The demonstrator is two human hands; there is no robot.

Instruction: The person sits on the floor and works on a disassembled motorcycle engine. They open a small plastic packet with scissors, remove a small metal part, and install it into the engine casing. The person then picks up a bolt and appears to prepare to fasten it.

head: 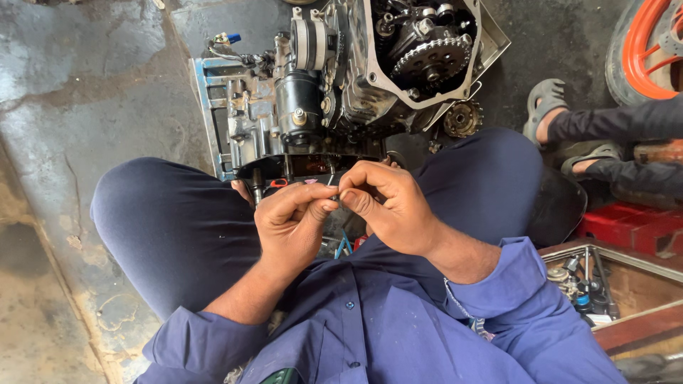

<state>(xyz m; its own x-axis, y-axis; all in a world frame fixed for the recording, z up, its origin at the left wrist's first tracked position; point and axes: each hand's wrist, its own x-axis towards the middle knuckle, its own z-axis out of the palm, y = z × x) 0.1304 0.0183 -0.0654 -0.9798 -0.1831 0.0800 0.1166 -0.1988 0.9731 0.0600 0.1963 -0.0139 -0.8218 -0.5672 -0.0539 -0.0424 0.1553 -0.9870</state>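
Note:
I sit with knees apart in dark blue clothes. My left hand (292,224) and my right hand (388,203) meet at the fingertips in front of me. Together they pinch a small dark part (334,195), mostly hidden by the fingers. Just beyond my hands stands an opened motorcycle engine (341,78) on the concrete floor. Its exposed sprocket gear (430,60) shows at the upper right, and a round cylinder part (299,96) sits near the middle. A smaller loose gear (462,117) lies beside the engine case.
Another person's sandalled feet (548,107) and dark sleeves are at the right. An orange wheel rim (644,50) is at the top right. A red box (629,224) and a wooden tray of tools (590,281) sit at my right. Stained concrete floor (85,92) spreads left.

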